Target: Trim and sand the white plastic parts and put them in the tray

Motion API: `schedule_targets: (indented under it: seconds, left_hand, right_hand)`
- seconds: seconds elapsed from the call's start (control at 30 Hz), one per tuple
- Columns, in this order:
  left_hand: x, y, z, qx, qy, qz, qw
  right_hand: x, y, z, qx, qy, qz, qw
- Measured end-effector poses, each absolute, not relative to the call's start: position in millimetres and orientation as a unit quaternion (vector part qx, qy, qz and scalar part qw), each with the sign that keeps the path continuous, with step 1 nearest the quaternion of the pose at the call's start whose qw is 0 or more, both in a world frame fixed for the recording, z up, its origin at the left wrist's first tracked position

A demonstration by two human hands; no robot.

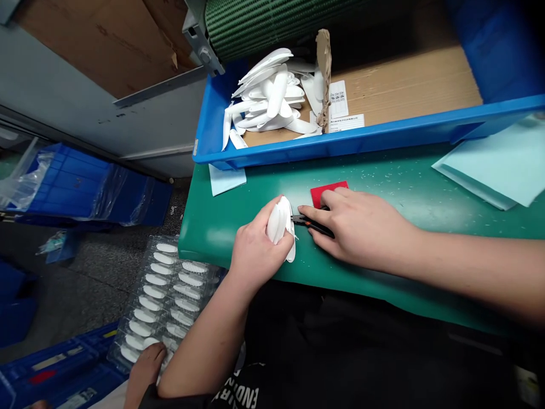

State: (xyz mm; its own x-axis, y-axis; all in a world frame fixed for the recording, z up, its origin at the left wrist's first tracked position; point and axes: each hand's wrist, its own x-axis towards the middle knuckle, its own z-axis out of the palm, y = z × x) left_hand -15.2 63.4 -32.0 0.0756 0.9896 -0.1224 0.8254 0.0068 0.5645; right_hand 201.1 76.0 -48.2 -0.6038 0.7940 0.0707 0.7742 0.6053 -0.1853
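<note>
My left hand (258, 244) is closed around a few long white plastic parts (279, 221), held together just above the green table. In my right hand (357, 224) is a pair of small cutting pliers (314, 224) with black and orange handles. The jaws of the pliers are at the right edge of the white parts; whether they close on anything there is too small to tell. Behind my right fingers lies a red piece (326, 192), partly covered by the hand.
Beyond the table (213, 238) a blue bin (272, 153) holds a heap of white parts (268, 94) and cardboard. A green ribbed conveyor belt (264, 25) hangs above. Light-blue sheets (498, 165) lie right. At lower left, another person's hand (147, 360) touches a clear tray (170, 267) of white parts.
</note>
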Motion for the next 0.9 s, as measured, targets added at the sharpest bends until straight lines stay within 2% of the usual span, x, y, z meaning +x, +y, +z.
schedule_targets:
  seconds: [0.47, 0.77, 0.9]
  left_hand:
    - [-10, 65, -31, 0.678, 0.658, 0.161, 0.285]
    - [-14, 60, -33, 0.729, 0.625, 0.173, 0.221]
    - [-13, 63, -31, 0.712, 0.641, 0.168, 0.234]
  right_hand:
    - [201, 73, -45, -0.44, -0.893, 0.066, 0.07]
    - [201, 74, -32, -0.439, -0.893, 0.099, 0.02]
    - [203, 76, -37, -0.434, -0.895, 0.094, 0.043]
